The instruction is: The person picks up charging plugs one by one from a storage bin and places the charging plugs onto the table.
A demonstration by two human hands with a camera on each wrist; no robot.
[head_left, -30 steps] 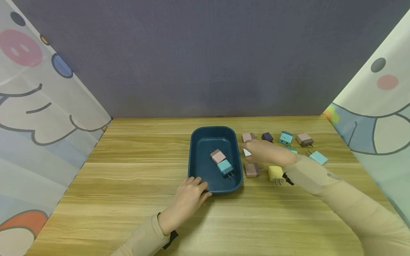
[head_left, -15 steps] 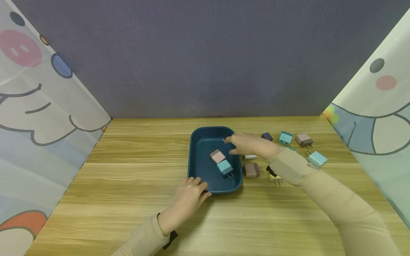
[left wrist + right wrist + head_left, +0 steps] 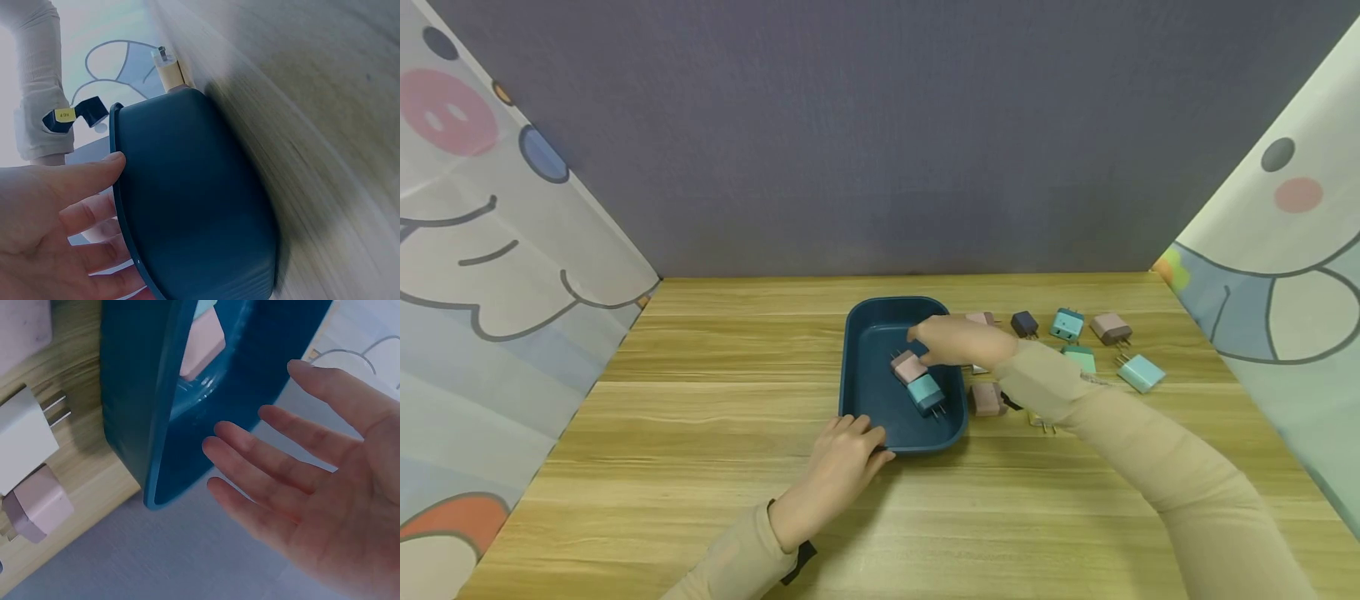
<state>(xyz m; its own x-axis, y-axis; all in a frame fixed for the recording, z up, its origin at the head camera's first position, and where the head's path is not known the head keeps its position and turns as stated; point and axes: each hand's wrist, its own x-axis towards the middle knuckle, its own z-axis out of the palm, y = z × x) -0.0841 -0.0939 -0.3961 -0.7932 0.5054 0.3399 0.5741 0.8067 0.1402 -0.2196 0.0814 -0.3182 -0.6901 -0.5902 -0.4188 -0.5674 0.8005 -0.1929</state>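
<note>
A dark blue plastic bin [image 3: 867,408] stands on the wooden table. Two plug adapters with metal prongs lie inside it, a pink one [image 3: 910,367] touching a teal one [image 3: 925,390]. My left hand [image 3: 842,458] grips the bin's near left corner; in the left wrist view its thumb presses the outer side of the rim, the other fingers partly hidden behind it. Over the bin's right side reaches my right hand [image 3: 966,340], holding nothing. The right wrist view shows that hand's fingers [image 3: 250,456] loosely spread, apart from the rim and the adapters.
Right of the bin lie more adapters: pinkish-brown [image 3: 987,399], white [image 3: 28,440], pink [image 3: 980,318], navy [image 3: 1024,323], turquoise [image 3: 1067,323], green [image 3: 1079,359] and light blue [image 3: 1141,373]. A yellow one is mostly hidden by the right sleeve. A grey panel [image 3: 895,167] closes the back.
My right hand has moved left from among the loose adapters, across the rim, to over the bin. The left hand, the bin and its two adapters have stayed put.
</note>
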